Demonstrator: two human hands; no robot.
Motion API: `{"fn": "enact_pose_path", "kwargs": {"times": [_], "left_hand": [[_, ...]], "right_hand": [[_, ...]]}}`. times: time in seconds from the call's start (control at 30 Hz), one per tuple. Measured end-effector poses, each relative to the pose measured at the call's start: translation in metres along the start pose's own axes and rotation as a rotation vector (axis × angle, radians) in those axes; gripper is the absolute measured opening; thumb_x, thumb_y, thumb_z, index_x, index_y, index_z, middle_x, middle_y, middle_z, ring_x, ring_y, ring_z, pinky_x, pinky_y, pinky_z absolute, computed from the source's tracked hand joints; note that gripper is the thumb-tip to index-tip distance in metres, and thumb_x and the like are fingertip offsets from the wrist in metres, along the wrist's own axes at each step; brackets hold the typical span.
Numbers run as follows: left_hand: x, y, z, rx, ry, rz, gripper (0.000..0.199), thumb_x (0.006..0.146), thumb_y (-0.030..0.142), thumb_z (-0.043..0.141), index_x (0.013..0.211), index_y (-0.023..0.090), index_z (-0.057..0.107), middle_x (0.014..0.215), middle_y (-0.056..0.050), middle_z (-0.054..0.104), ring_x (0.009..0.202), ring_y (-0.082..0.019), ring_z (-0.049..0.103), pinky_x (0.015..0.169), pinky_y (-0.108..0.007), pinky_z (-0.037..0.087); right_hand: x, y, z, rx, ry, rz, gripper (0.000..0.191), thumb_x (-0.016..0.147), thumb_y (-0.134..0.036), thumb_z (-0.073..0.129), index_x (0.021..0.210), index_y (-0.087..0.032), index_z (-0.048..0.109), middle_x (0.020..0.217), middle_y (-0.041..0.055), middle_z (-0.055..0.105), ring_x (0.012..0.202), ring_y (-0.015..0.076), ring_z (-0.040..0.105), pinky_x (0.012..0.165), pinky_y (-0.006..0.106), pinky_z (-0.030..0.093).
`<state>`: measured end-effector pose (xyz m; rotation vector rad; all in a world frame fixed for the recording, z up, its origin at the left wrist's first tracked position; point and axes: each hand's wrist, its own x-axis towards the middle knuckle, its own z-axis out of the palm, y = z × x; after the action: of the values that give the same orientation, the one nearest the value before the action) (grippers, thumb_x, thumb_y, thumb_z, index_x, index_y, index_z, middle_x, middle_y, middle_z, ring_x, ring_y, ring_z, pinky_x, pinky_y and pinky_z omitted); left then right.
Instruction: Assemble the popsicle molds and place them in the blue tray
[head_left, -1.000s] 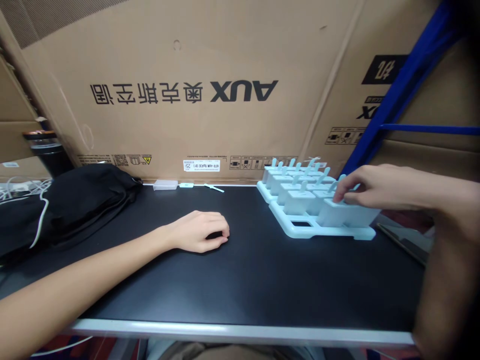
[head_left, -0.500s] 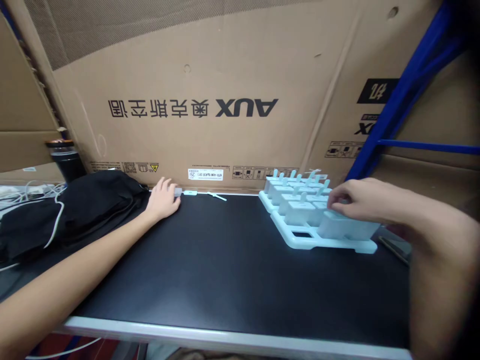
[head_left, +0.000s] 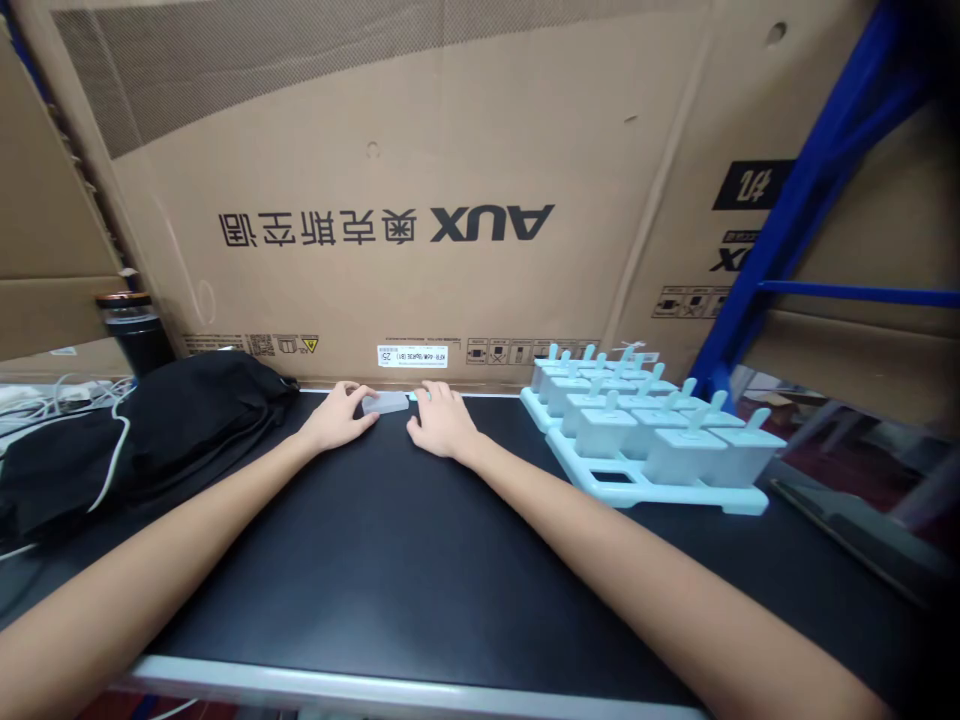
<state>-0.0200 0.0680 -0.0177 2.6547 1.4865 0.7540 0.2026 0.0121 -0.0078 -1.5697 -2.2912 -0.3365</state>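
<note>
My left hand (head_left: 339,416) holds one end of a translucent popsicle mould (head_left: 387,402), which lies at the back of the black table top. Its thumb is in front of the mould and its fingers are behind. Just to the right, my right hand (head_left: 444,422) rests by a small light-blue piece (head_left: 413,397), mostly covered by the fingers. Thumb and index finger are apart there. On the right, a light-blue rack (head_left: 600,482) carries several popsicle moulds (head_left: 679,457) with light-blue handles pointing up.
A cardboard box (head_left: 360,290) with upside-down print walls the back. Black cloth (head_left: 202,410), white cables (head_left: 112,440) and a dark bottle (head_left: 139,335) are on the left. A blue metal frame (head_left: 780,240) stands right, near a flat dark object (head_left: 847,535).
My right hand has left the moulds in the rack and moved left beside my left hand. The translucent mould has shifted slightly right and shows more. My left hand has moved slightly right.
</note>
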Motion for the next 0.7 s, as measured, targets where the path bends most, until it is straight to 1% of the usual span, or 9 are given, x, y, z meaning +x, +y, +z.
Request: {"fn": "enact_pose_path", "kwargs": {"times": [0.07,0.1,0.2,0.3,0.37,0.43,0.53,0.63,0.7], "left_hand": [[0.002,-0.004,0.001,-0.076,0.002,0.039,0.037,0.084,0.045,0.058,0.114,0.023,0.058,0.116,-0.008,0.061,0.107,-0.026,0.061,0.096,-0.043,0.048],[0.003,-0.005,0.002,-0.113,0.016,0.047,0.038,0.084,0.045,0.059,0.114,0.022,0.056,0.114,-0.008,0.063,0.106,-0.026,0.062,0.094,-0.043,0.049],[0.004,-0.004,0.002,-0.234,0.129,0.05,0.048,0.084,0.045,0.06,0.122,0.019,0.045,0.121,-0.012,0.061,0.112,-0.025,0.06,0.092,-0.041,0.051],[0.002,0.007,0.0,-0.449,0.289,0.119,0.054,0.083,0.043,0.065,0.125,0.019,0.041,0.123,-0.013,0.059,0.113,-0.024,0.06,0.095,-0.042,0.049],[-0.001,0.021,-0.001,-0.554,0.33,0.168,0.056,0.081,0.04,0.069,0.125,0.019,0.043,0.122,-0.013,0.06,0.109,-0.024,0.062,0.096,-0.044,0.049],[-0.005,0.036,-0.002,-0.589,0.286,0.202,0.057,0.081,0.039,0.07,0.127,0.019,0.043,0.121,-0.013,0.06,0.108,-0.024,0.062,0.096,-0.044,0.049],[-0.011,0.056,-0.002,-0.585,0.174,0.287,0.055,0.083,0.038,0.069,0.129,0.02,0.046,0.123,-0.012,0.057,0.109,-0.024,0.06,0.095,-0.043,0.049],[-0.015,0.067,-0.002,-0.502,0.091,0.366,0.05,0.084,0.038,0.067,0.128,0.022,0.049,0.126,-0.011,0.055,0.116,-0.025,0.056,0.1,-0.043,0.047],[-0.016,0.069,-0.002,-0.449,0.046,0.394,0.051,0.086,0.038,0.065,0.13,0.022,0.045,0.129,-0.011,0.055,0.119,-0.026,0.055,0.102,-0.045,0.045]], "right_hand": [[0.018,0.003,0.011,-0.003,0.012,0.067,0.043,0.09,-0.032,0.042,0.124,-0.01,0.058,0.14,0.0208,0.046,0.126,0.032,0.04,0.104,0.047,0.032],[0.023,0.004,0.014,-0.001,0.005,0.092,0.042,0.09,-0.032,0.042,0.121,-0.01,0.06,0.137,0.021,0.049,0.124,0.0324,0.042,0.103,0.048,0.033],[0.022,0.01,0.015,0.016,-0.035,0.111,0.039,0.092,-0.03,0.039,0.114,-0.011,0.064,0.122,0.0207,0.058,0.114,0.0317,0.05,0.092,0.046,0.041],[0.004,0.017,0.009,0.042,-0.047,0.009,0.035,0.094,-0.029,0.04,0.116,-0.015,0.064,0.12,0.0156,0.059,0.112,0.0277,0.052,0.09,0.04,0.044],[-0.01,0.024,0.003,0.06,-0.046,-0.088,0.032,0.095,-0.03,0.042,0.115,-0.019,0.064,0.119,0.0108,0.06,0.111,0.0236,0.053,0.091,0.036,0.043],[-0.022,0.031,-0.003,0.07,-0.039,-0.163,0.028,0.096,-0.03,0.044,0.111,-0.021,0.065,0.114,0.0081,0.061,0.108,0.0205,0.054,0.091,0.033,0.043],[-0.033,0.039,-0.011,0.061,-0.026,-0.235,0.024,0.096,-0.03,0.045,0.106,-0.02,0.065,0.107,0.0074,0.062,0.103,0.0191,0.055,0.089,0.031,0.043],[-0.035,0.043,-0.015,0.021,-0.022,-0.276,0.023,0.097,-0.028,0.044,0.105,-0.018,0.063,0.104,0.0097,0.063,0.099,0.0211,0.056,0.085,0.033,0.042],[-0.035,0.044,-0.017,-0.013,-0.019,-0.29,0.023,0.096,-0.025,0.043,0.104,-0.016,0.062,0.103,0.0118,0.064,0.097,0.0224,0.057,0.084,0.035,0.041]]}}
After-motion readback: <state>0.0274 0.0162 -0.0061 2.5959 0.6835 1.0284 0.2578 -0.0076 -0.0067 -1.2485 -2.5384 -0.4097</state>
